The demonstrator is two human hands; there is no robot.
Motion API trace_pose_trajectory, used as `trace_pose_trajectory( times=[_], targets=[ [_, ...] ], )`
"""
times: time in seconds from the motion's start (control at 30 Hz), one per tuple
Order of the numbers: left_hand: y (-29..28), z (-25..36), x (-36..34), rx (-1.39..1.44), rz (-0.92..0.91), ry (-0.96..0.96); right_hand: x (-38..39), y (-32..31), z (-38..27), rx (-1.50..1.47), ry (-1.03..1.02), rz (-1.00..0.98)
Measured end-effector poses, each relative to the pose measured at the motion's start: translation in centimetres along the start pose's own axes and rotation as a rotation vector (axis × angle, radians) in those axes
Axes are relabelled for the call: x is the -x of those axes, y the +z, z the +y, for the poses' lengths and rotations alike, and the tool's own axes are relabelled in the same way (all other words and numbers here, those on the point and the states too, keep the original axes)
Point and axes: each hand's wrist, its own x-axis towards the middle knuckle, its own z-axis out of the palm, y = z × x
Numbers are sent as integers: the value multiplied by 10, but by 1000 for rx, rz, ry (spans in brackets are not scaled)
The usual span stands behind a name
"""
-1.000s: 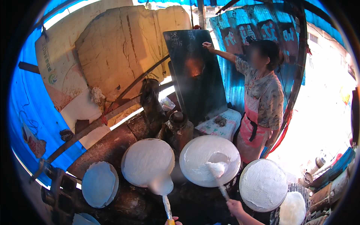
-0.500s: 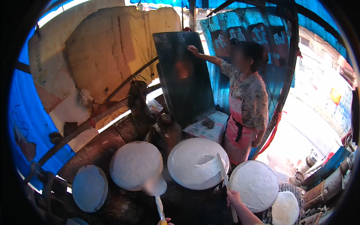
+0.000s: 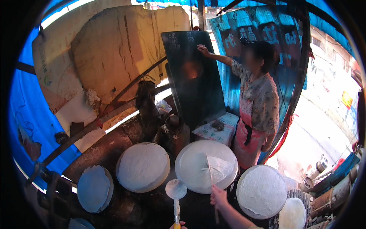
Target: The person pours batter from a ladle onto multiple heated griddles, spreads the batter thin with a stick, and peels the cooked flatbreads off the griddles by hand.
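Note:
My left hand (image 3: 183,225), mostly cut off at the lower edge, is closed round the yellow handle of a ladle (image 3: 176,189). The ladle's whitish bowl hangs between two round griddles. My right hand (image 3: 218,196) grips a long thin flat spatula (image 3: 209,170), whose far part lies across the batter on the big middle griddle (image 3: 187,168). Right of the blade, the white batter shows a fan-shaped, uneven patch. On the griddle to the left, a white batter layer (image 3: 143,166) covers the round top.
More batter-covered rounds sit at the right (image 3: 262,191) and far left (image 3: 94,189). A pale flatbread (image 3: 292,213) lies on a ridged rack. Beyond the griddles, a person (image 3: 259,103) in a pink apron touches a dark upright board (image 3: 194,80). A stove pot (image 3: 173,129) stands behind.
My right hand has moved left, swinging the spatula across the middle griddle, and the bare-looking oval in its batter is covered. The ladle has shifted right, away from the left griddle.

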Motion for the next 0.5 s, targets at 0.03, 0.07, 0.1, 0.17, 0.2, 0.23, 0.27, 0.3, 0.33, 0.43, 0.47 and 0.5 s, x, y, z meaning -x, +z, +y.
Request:
trace_pose_trajectory(
  times=[0.03, 0.07, 0.1, 0.17, 0.2, 0.23, 0.27, 0.3, 0.33, 0.43, 0.47, 0.5],
  targets=[
    [-1, 0, 4, 12, 1, -6, -13, -16, -4, 50, -68, 4],
    [-2, 1, 8, 24, 2, -5, -16, -29, -9, 1, -138, 8],
    [-2, 3, 9, 38, -11, -2, -12, -45, -14, -103, -188, -24],
    [-7, 2, 8, -19, -59, 18, -8, -59, 3, -206, -208, 82],
    [-3, 3, 6, -11, -55, 8, 1, -53, 11, -90, -162, 84],
    [0, 4, 4, -3, -46, -7, 12, -40, 23, 24, -113, 92],
    [1, 6, -1, -25, -57, 0, 18, -35, 32, -59, -60, -24],
    [1, 8, -3, -47, -58, 13, 21, -36, 33, -81, 5, -120],
    [1, 11, -3, -72, -59, 27, 22, -37, 24, -90, 63, -149],
    [23, 32, -7, -250, -13, 35, 3, -66, -11, 76, -138, -58],
    [30, 40, -11, -315, -36, 29, -3, -67, -26, 116, -181, 53],
    [37, 49, -18, -382, -62, 15, -26, -81, -29, 68, -210, 101]
  ],
)
